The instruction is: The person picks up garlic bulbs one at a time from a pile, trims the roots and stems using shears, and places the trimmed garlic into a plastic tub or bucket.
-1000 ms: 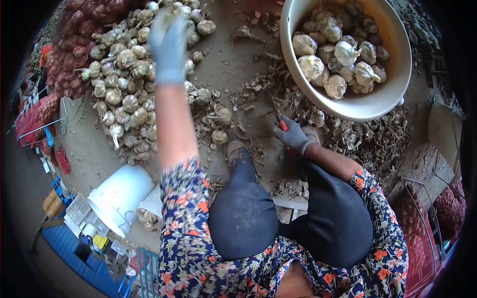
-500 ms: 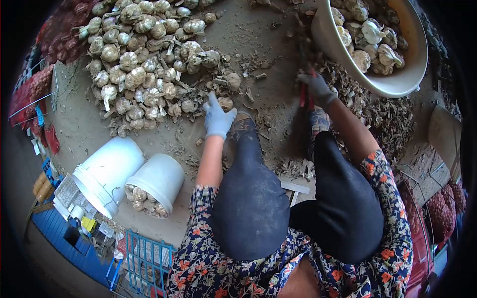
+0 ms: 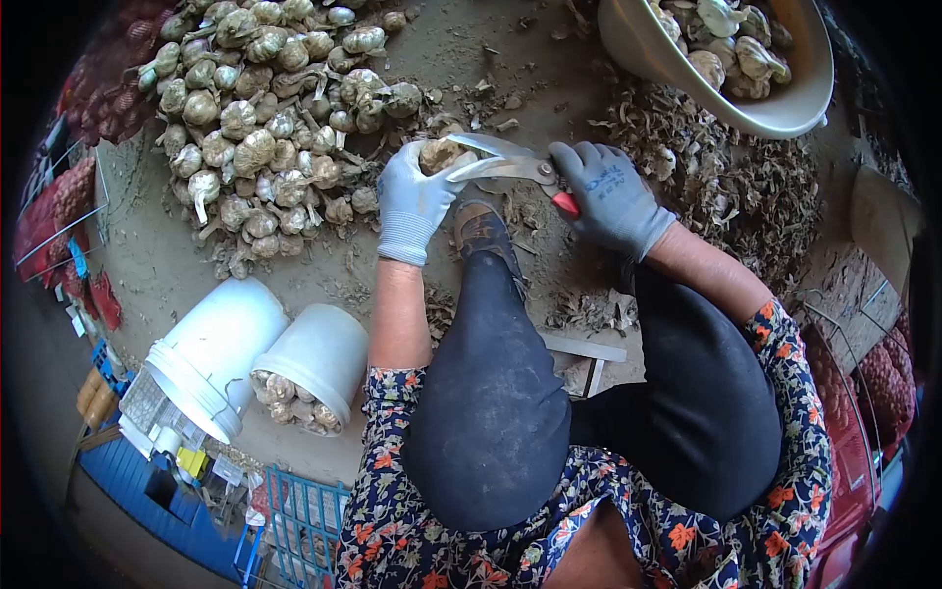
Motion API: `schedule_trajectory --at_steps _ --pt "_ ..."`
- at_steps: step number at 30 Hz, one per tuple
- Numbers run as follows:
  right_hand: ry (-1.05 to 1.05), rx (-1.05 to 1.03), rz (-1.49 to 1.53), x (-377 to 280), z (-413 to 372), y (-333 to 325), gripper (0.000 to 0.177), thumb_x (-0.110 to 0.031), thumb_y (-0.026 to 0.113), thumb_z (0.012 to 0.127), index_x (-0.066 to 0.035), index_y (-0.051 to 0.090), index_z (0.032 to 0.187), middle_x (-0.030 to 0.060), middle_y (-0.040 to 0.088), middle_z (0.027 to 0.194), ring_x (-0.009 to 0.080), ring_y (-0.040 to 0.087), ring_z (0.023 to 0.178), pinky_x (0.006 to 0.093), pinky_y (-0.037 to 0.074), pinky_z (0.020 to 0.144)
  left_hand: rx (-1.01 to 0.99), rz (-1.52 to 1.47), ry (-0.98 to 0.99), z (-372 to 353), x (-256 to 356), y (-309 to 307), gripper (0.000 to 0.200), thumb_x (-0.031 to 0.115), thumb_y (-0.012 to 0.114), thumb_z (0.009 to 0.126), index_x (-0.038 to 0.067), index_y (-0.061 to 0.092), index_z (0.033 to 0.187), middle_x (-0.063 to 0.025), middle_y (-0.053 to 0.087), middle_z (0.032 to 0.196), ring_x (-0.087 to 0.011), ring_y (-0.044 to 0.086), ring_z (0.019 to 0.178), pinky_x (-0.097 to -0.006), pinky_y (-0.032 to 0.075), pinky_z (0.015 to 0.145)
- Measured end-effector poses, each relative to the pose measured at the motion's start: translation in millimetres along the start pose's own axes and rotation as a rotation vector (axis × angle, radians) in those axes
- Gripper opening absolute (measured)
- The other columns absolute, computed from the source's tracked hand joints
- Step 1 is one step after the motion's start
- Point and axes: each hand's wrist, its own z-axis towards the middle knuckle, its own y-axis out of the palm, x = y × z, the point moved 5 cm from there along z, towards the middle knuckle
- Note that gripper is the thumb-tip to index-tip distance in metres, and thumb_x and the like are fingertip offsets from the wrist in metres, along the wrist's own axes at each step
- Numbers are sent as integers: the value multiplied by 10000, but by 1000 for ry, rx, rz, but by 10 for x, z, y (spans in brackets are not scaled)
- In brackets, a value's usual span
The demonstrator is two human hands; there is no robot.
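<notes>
My left hand (image 3: 412,196), in a pale work glove, is closed around a garlic bulb (image 3: 439,155). In the grey-gloved grip of my right hand (image 3: 610,199) are shears (image 3: 510,167) with red handles, mostly hidden by the fingers. Their blades are spread and point left, the tips beside the bulb at my left fingers. Left of my hands lies a large heap of garlic bulbs (image 3: 253,150), many with dry roots and stalks.
A large cream tub (image 3: 655,49) of garlic stands at the upper right, above a pile of dry trimmings (image 3: 746,182). Two white buckets (image 3: 218,329) lie tipped at the left; one holds bulbs. Red mesh sacks (image 3: 61,211) and a blue-green crate (image 3: 302,501) sit around the edges.
My left hand has taken hold of a garlic bulb and lifted it. My right hand has swung the shears from pointing away to beside the bulb, blades spread.
</notes>
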Motion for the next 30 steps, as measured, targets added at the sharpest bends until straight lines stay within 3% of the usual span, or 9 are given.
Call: schedule_trajectory --at_steps 6,8,11,15,17,20,21,25,30 --pt "2 14 26 -20 71 59 431 -295 639 810 -41 465 1111 178 567 931 349 591 884 459 460 788 -71 323 40 38 232 57 338 121 794 677 20 652 967 -86 699 851 -156 659 777 -286 508 695" --pt "9 -18 43 15 60 76 417 -301 635 814 -46 469 1100 173 571 926 345 595 884 456 462 782 -49 287 29 63 175 83 455 237 849 611 28 644 960 -160 669 899 -299 659 832 -353 519 734" --pt "-16 4 1 68 40 66 364 -306 613 838 -44 479 1053 185 589 867 353 608 843 455 471 735 -64 295 -24 86 192 127 464 244 853 602 20 642 950 -170 654 939 -278 657 878 -352 517 749" --pt "108 -76 456 217 -126 64 322 -298 588 857 -29 477 995 225 587 785 383 608 794 473 469 688 -14 112 -84 100 234 139 477 189 844 617 31 633 1013 -137 650 954 -240 651 902 -337 518 793" --pt "208 -45 470 334 -189 40 325 -292 573 860 -31 469 1023 235 589 814 393 610 822 475 473 709 -109 -634 -116 105 43 229 537 88 773 687 48 559 1178 -117 618 1050 -211 631 953 -347 511 875" --pt "260 -48 360 351 -269 81 341 -258 599 848 -41 463 1074 218 582 903 402 595 863 477 462 742 -241 -1230 72 22 203 354 632 52 729 740 57 447 1305 -145 587 1173 -229 609 1045 -341 509 903" --pt "196 11 281 299 -271 35 395 -243 608 830 -48 443 1132 209 560 941 399 577 893 483 451 766 -297 -1294 69 22 247 366 677 -98 580 727 65 380 1353 -159 521 1229 -220 563 1098 -404 465 986" --pt "165 -49 -57 173 -216 -178 480 -325 630 821 -52 440 1166 164 555 995 343 577 945 446 459 814 -242 -1139 57 -23 374 376 697 -94 607 695 42 387 1342 -133 544 1168 -196 572 1061 -343 478 954" --pt "127 -20 7 188 -251 -151 484 -320 630 821 -49 436 1172 174 554 1008 339 581 951 472 453 816 -279 -739 53 -7 398 289 696 -48 672 681 7 397 1317 -74 549 1101 -134 582 965 -252 523 816"
